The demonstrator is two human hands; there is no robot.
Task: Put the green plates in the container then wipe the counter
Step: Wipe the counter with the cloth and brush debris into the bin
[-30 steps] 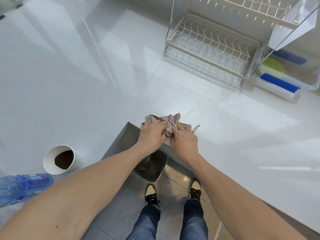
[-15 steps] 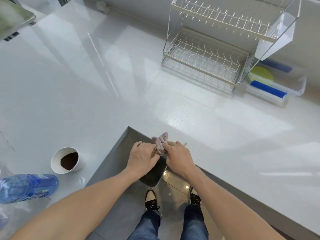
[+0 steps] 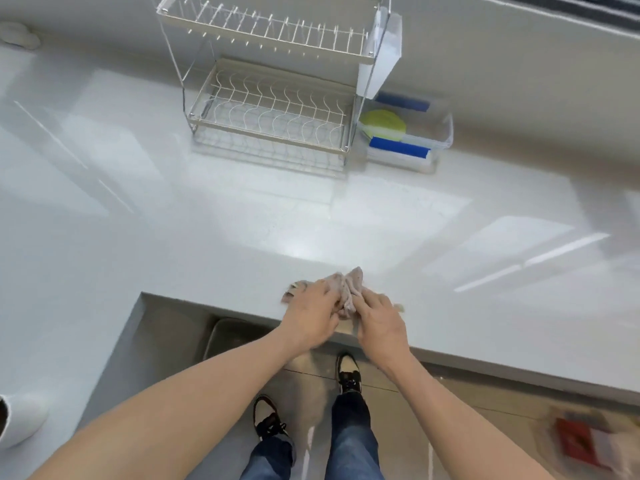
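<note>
Hands w/ rag [image 3: 348, 289] shifting right along counter [image 3: 242, 237] edge; left hand [image 3: 313, 315], right hand [image 3: 379, 318] both gripping it. Risk: crumbs dropping onto floor.

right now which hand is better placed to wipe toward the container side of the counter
Right hand, probably: it grips the cloth on the side nearer the container; the left hand would cross over.

A wire dish rack [image 3: 273, 98] stands on top. A white cup [image 3: 19, 419] sits far left. A bin [image 3: 230, 336] is on the floor.
</note>
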